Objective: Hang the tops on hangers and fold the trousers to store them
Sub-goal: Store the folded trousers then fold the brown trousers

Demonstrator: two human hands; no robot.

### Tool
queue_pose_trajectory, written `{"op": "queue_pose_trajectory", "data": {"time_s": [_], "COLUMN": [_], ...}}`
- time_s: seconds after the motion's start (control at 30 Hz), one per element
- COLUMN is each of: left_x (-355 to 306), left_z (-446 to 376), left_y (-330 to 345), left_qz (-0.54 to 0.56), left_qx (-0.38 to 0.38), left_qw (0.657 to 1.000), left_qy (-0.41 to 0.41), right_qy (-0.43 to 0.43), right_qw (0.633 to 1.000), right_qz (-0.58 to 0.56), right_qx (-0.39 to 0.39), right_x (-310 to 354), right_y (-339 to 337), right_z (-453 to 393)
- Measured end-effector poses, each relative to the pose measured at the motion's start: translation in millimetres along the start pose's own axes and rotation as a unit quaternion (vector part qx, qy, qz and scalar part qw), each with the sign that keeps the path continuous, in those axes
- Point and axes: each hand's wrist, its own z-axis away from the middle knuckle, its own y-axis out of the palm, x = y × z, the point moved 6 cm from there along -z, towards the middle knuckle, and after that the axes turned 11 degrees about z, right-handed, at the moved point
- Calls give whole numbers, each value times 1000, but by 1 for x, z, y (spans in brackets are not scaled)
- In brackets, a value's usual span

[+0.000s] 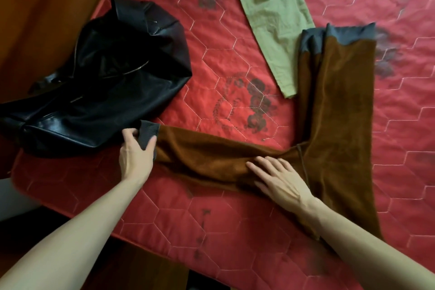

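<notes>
The brown trousers lie splayed on the red quilted mattress, one leg running away up the bed, the other swung out sideways toward the near-left corner. The left hand pinches the grey ribbed cuff of that sideways leg, thumb on one side, fingers curled round the other, and that grip looks made for lifting the leg across onto its twin. The right hand lies flat with fingers straight, pressing the cloth near the crotch, likely pinning the pivot so the whole garment doesn't slide as the leg swings. Just beside the gripped cuff sits the black leather jacket, crumpled in a heap at the mattress edge, touching or nearly touching the left fingers; it waits for a hanger, and no hanger shows. Green trousers stretch off the far edge, their hem close by the brown pair. No box, drawer or basket is in view to receive anything.
</notes>
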Motion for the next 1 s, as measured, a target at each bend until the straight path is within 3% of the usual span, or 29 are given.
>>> {"op": "queue_pose_trajectory", "data": {"time_s": [0.1,0.27,0.37,0.47,0.53,0.63,0.83,1.0], "left_x": [-1,-13,-30,-62,-84,-124,-230,-318], "left_z": [-2,0,9,22,30,40,51,37], "left_y": [8,7,13,37,64,118,220,294], "left_qz": [-21,-53,-131,-182,-199,-166,-62,-38], "left_qx": [37,4,-48,-73,-44,50,161,227], "left_qw": [999,997,990,978,971,970,952,928], "left_qy": [-21,-50,-24,72,122,170,252,294], "right_qy": [4,-23,-16,90,222,360,402,456], "right_qw": [993,979,987,988,961,915,888,864], "right_qz": [-11,-110,-127,-113,-125,-163,-222,-214], "right_qx": [115,169,96,-63,-103,-79,28,14], "right_x": [8,-1,-23,-63,-98,-146,-195,-224], "right_y": [28,26,2,-27,-35,-31,-14,-21], "right_z": [19,15,11,11,13,11,-13,-45]}}
